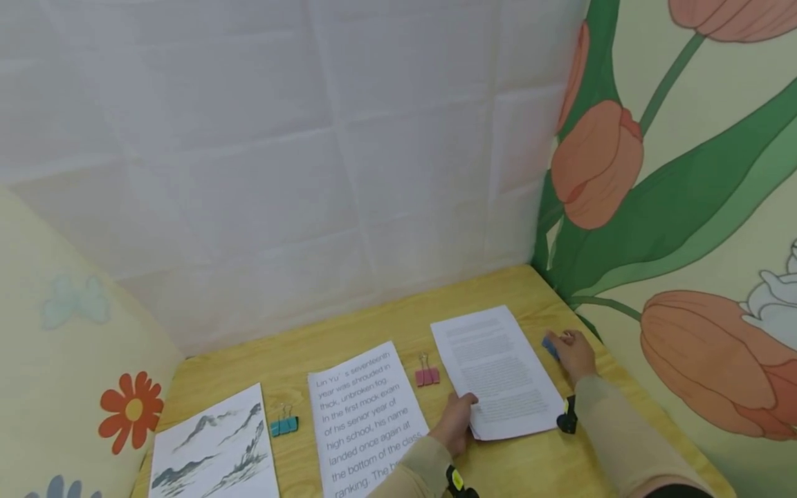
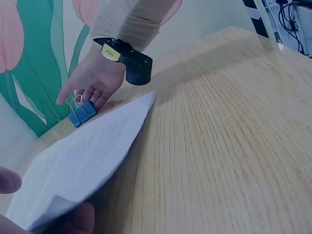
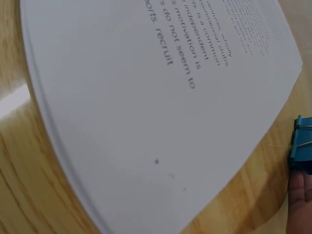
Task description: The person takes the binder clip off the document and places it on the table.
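Observation:
My left hand pinches the near left corner of a stack of printed sheets. In the left wrist view its thumb lies over the stack and a finger is beneath, with that edge raised off the table. To the right of the sheets, my right hand holds a blue binder clip close to the tabletop. The clip's wire handles show in the left wrist view, with fingers behind its blue body. At the right wrist view's edge, fingertips lie against the clip.
Left of the stack lie a pink binder clip, a large-print page, a teal binder clip and an ink landscape sheet. A white cloth backdrop and tulip-patterned wall border the wooden table.

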Tool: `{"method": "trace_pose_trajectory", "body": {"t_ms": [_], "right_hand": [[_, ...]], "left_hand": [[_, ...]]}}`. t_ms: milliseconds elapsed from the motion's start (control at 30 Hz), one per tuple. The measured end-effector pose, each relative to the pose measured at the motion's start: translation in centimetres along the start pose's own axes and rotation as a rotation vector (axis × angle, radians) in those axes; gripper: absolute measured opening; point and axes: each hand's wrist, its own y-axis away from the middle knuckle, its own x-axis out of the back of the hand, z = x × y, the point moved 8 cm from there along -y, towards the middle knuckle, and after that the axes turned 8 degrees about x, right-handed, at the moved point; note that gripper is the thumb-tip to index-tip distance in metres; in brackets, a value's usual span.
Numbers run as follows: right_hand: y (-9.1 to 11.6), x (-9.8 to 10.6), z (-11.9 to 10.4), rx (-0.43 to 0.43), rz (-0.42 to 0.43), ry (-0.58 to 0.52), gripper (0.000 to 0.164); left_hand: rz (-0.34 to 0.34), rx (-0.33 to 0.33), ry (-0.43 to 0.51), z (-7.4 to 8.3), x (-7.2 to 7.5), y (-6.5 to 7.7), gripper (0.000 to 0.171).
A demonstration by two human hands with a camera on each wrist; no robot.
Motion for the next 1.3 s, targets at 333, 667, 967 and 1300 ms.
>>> {"method": "trace_pose_trajectory", "body": {"t_ms": [333,667,967,1300], "right_hand": [[0.0,0.1,-0.4,0.011,-0.026,0.041,0.086],[-1.1,0.3,-0.1,0.050,-0.052,0.070,0.084],[-1.1,0.3,0.5,0.023,-0.054,0.050,0.083],[-1.1,0.0,0.1,0.041,-0.056,0.053,0.087]], "left_hand": [[-0.025,-0.030,-0.015,0.8,-0.2,0.1,0.060],[0.045,-0.021,-0.066,1.3,0.4,0.6,0.070],[0.069,-0.023,-0.095,1.2,0.7,0.9,0.071],[0.119,-0.042,-0.124,1.7,1.1,0.6,0.068]]}}
